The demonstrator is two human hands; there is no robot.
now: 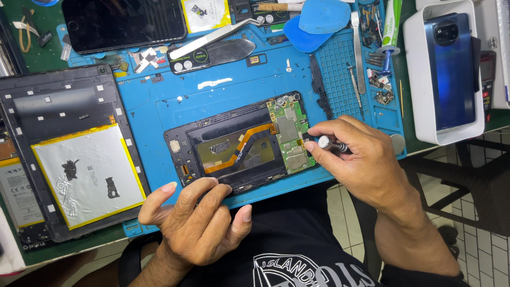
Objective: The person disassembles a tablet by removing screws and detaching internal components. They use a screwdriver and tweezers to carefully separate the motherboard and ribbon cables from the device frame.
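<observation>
Right hand (361,159) pinching a small silver-capped screwdriver (332,143) at the green circuit board (289,135), left hand (199,212) fingers pressed on the opened black phone frame (212,125), gripping nothing. Screw-removal stage I reckon; keep the tip seated straight.

An electronics repair workshop: a blue repair mat (159,106) strewn with tweezers (212,37), screws and opened tablets (69,154).

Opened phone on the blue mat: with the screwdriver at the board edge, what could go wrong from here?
Three likely risks:
1. The screwdriver in the right hand could slip onto the green circuit board or the orange flex cable.
2. The opened phone lies near the blue mat edge; the left hand steadies it.
3. Loose screws could scatter.
</observation>
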